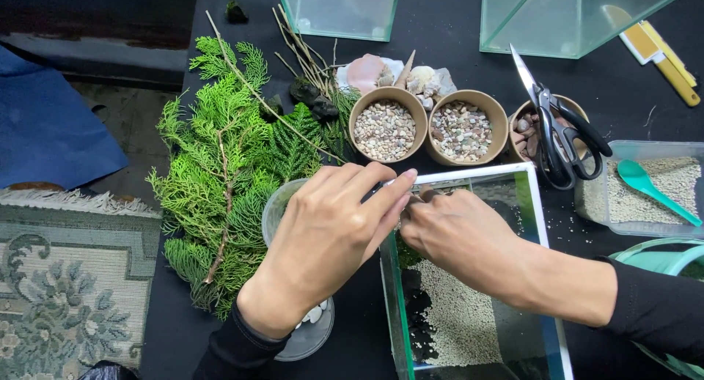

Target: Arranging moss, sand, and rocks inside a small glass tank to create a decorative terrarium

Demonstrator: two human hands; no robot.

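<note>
My left hand (330, 233) reaches from the lower left to the far left corner of a glass tank (539, 226) with a white rim. Its fingers are pressed together on a thin dark tool, mostly hidden. My right hand (455, 233) comes in from the right and curls down inside that same corner, touching the left fingertips; its own fingertips are hidden. A bit of green moss (408, 255) shows just below the hands. Pale gravel (455, 321) and dark soil cover the tank floor. A clear plastic cup (275, 208) sits under my left hand.
Green conifer sprigs (220, 167) and twigs lie at left. Two bowls of pebbles (386, 127) (462, 131) stand behind the tank, and scissors (561, 131) rest on a third. A sand tray with a teal spoon (649, 186) is at right. Two empty glass tanks (341, 10) (565, 13) stand at the back.
</note>
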